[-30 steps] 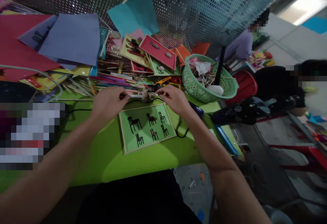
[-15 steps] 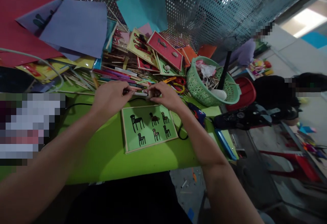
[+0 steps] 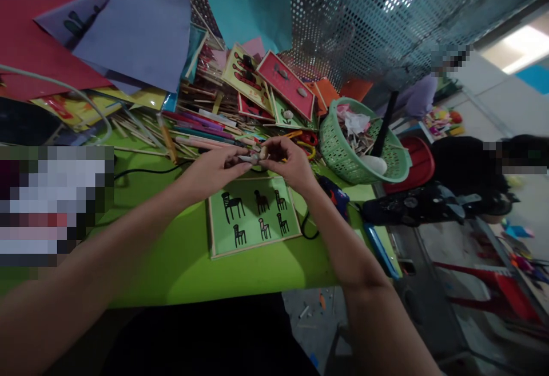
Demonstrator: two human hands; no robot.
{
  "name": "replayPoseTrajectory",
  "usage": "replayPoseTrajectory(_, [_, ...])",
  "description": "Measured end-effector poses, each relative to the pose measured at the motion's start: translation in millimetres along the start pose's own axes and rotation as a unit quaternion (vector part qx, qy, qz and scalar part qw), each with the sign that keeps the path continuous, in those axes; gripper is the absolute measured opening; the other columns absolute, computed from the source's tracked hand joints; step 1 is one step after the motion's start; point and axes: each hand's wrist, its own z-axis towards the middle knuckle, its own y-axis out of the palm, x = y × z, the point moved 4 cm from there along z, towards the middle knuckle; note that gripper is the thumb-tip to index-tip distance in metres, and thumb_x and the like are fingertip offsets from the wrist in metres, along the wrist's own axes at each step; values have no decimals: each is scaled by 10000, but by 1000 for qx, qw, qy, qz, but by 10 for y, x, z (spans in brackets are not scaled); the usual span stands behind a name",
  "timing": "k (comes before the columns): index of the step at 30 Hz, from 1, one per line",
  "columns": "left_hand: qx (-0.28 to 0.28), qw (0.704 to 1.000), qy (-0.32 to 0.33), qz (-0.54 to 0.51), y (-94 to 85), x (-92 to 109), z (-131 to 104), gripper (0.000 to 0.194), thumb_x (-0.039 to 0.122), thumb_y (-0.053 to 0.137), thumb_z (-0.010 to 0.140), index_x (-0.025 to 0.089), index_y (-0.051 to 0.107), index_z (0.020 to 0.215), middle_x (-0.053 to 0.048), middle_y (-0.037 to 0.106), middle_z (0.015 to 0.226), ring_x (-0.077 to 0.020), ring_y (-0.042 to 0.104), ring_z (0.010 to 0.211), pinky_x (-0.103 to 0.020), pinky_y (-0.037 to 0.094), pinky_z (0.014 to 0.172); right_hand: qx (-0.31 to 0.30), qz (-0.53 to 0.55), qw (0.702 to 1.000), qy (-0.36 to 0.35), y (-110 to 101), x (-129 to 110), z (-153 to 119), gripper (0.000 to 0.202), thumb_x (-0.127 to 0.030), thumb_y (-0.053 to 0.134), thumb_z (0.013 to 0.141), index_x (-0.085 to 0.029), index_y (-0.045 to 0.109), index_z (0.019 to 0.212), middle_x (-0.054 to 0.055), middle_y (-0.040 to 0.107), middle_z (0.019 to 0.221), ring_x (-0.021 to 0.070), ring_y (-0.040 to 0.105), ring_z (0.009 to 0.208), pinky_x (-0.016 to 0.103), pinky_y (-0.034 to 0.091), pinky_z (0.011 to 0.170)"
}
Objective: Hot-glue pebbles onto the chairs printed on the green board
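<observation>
My left hand (image 3: 217, 167) is closed in a pinch around a small whitish piece (image 3: 247, 159), whose kind I cannot make out. Close against it, my right hand (image 3: 292, 163) grips a small tan pebble (image 3: 263, 152) between thumb and fingers. The two held things meet or nearly meet at the fingertips. Just below the hands lies a green framed card (image 3: 253, 239) with several small dark chair pictures on it. Pencils and pens (image 3: 206, 127) lie behind my left hand, and yellow-handled scissors (image 3: 305, 148) behind my right.
Framed pebble pictures (image 3: 287, 84) pile up at the back beside coloured paper (image 3: 137, 39). A green basket (image 3: 343, 153) of scraps stands to the right, near a blue glue gun (image 3: 337, 196) and its black cord. At far right a person's dark sleeve (image 3: 403, 202) shows.
My left hand has moved right and slightly down from beside the pencils, and its fingertips now come up to my right hand's. The view has shifted slightly.
</observation>
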Motion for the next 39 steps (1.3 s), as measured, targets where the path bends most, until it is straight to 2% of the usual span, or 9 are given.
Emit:
replayPoseTrajectory(4, [-22,993,20,-112,76,-22,17,430,487,606,894,159,697,1157,-84,744,1138,-262,668,1033,-364,511,917,25,-32,993,-111,103,-184,-89,262,-304,773,811,-217,688,1042,23,703,965,161,627,844,314,509,775])
replayPoseTrajectory(6, [-25,990,18,-135,73,-20,20,417,472,615,881,145,695,1128,-85,741,1124,-264,660,1042,-365,505,928,29,-27,991,-124,131,-211,-114,238,-288,769,824,-215,697,1038,17,701,946,151,622,827,304,504,758])
replayPoseTrajectory(10, [-19,996,21,-87,40,3,12,367,447,594,891,140,704,1061,-82,737,1085,-254,655,1000,-366,485,912,15,18,998,-63,165,-135,-102,259,-338,785,814,-212,698,1023,8,694,919,144,609,801,302,501,749])
replayPoseTrajectory(15, [-14,999,27,-13,32,4,8,353,425,539,921,153,700,1078,-76,730,1043,-243,645,943,-352,465,845,-25,88,996,-5,230,-35,-77,274,-428,748,854,-214,710,1022,16,717,938,154,645,861,308,508,808])
replayPoseTrajectory(18, [-17,1000,22,3,38,-7,10,344,417,524,931,156,694,1077,-72,724,1008,-233,638,901,-340,452,800,-25,74,997,6,243,-11,-78,292,-484,708,887,-227,728,1024,23,733,989,156,646,896,300,505,816])
replayPoseTrajectory(23, [-20,999,29,8,44,-6,13,336,425,507,935,164,682,1052,-61,718,1000,-227,629,897,-333,444,805,-20,87,996,21,247,0,-81,311,-531,697,882,-242,745,985,14,725,978,152,630,871,268,507,739])
replayPoseTrajectory(27, [-21,999,32,12,56,-22,21,334,416,504,928,158,674,1055,-72,722,1012,-235,635,912,-337,457,817,-19,129,991,42,252,-13,-75,344,-570,711,854,-233,747,909,-3,699,862,120,597,720,243,491,645])
replayPoseTrajectory(31, [-17,999,37,21,49,-31,25,350,422,500,934,173,676,1105,-83,731,1129,-263,653,1015,-356,474,879,-7,174,982,68,243,14,-67,411,-626,700,838,-216,726,827,-9,688,768,103,563,591,239,473,571])
replayPoseTrajectory(39, [-23,998,40,36,15,-9,27,384,422,489,933,169,675,1153,-100,730,1186,-282,653,1061,-383,482,937,29,179,980,75,254,64,-62,420,-635,677,845,-222,750,824,6,701,790,104,548,611,247,474,595])
